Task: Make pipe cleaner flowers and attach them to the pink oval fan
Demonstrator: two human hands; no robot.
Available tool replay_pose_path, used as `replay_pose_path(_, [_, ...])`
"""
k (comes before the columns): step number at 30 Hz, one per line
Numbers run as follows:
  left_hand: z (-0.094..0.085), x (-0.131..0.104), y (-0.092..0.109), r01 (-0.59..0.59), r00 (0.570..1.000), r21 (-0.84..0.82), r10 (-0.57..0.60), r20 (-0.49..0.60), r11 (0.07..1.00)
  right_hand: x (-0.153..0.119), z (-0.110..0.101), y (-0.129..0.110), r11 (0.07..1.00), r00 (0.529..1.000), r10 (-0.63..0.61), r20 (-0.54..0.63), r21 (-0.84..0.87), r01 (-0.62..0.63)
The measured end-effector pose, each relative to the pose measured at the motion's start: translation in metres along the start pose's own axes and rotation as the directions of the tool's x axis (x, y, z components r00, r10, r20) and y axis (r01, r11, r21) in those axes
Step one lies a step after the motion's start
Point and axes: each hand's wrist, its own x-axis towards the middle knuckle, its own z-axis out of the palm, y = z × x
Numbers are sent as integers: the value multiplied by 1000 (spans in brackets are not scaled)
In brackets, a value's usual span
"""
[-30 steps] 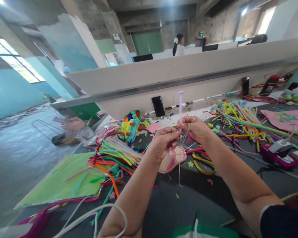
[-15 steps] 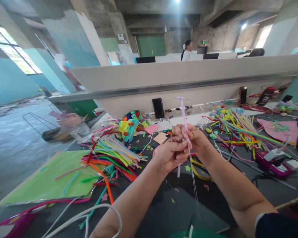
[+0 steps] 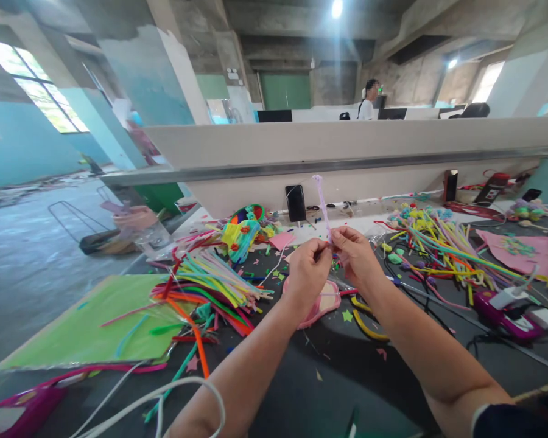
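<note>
A thin lilac stem (image 3: pixel 322 204), fuzzy like pipe cleaner with a small crosspiece on top, stands upright above my hands. My left hand (image 3: pixel 309 267) has its fingers closed at the stem's lower end. My right hand (image 3: pixel 354 252) pinches the same stem from the right, thumb and forefinger touching it near the left fingertips. Below them on the dark table lies a pink-edged piece (image 3: pixel 322 304) with a pale middle, partly behind my left hand. Yellow curved strips (image 3: pixel 368 327) and a green star (image 3: pixel 347 316) are just right of it.
Pipe cleaner bundles lie left (image 3: pixel 223 280) and right (image 3: pixel 452 243). A green sheet (image 3: pixel 95 322) is at the left, a phone (image 3: pixel 295 203) leans on the partition (image 3: pixel 338 143), and a magenta device (image 3: pixel 506 316) with cables sits right. A person (image 3: pixel 368 100) is beyond the partition.
My hands have drawn slightly apart at the wrists and the stem has shifted left. The long thin strands that hung below are no longer visible, and the pink-edged piece shows more.
</note>
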Motion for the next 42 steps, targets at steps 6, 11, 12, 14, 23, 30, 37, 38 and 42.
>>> replay_pose_path(6, [1, 0, 2, -114, 993, 182, 115, 3, 977, -3, 1, -7, 990, 999, 54, 10, -130, -52])
replay_pose_path(11, [-2, 2, 4, 3, 996, -18, -2, 88, 1000, -5, 1, -11, 992, 1000, 17, 4, -128, -16])
replay_pose_path(12, [-2, 3, 3, 64, 989, -122, -47, 141, 990, -4, 1, -12, 994, 1000, 10, 2, -110, -10])
replay_pose_path(14, [-2, 3, 2, 213, 956, -340, -123, 268, 916, -4, -1, -13, 999, 1000, 10, 16, -49, -10])
replay_pose_path(23, [-2, 3, 4, 582, 807, -694, -197, 557, 423, -1, -9, -16, 972, 960, 142, 242, 149, -181])
replay_pose_path(30, [1, -3, 14, 684, 729, -699, -161, 665, 210, -3, -14, -11, 965, 910, 155, 384, 138, -222])
replay_pose_path(37, [-1, -1, 8, 476, 869, -625, -220, 443, 619, -1, -11, -23, 985, 946, 148, 290, -126, -115])
replay_pose_path(38, [-1, 2, 4, 404, 901, -554, -213, 378, 728, 0, -10, -23, 978, 968, 114, 222, -196, -70])
replay_pose_path(42, [-3, 7, -5, 103, 986, -169, -78, 148, 980, 3, -9, -22, 908, 999, -24, 37, -417, 37])
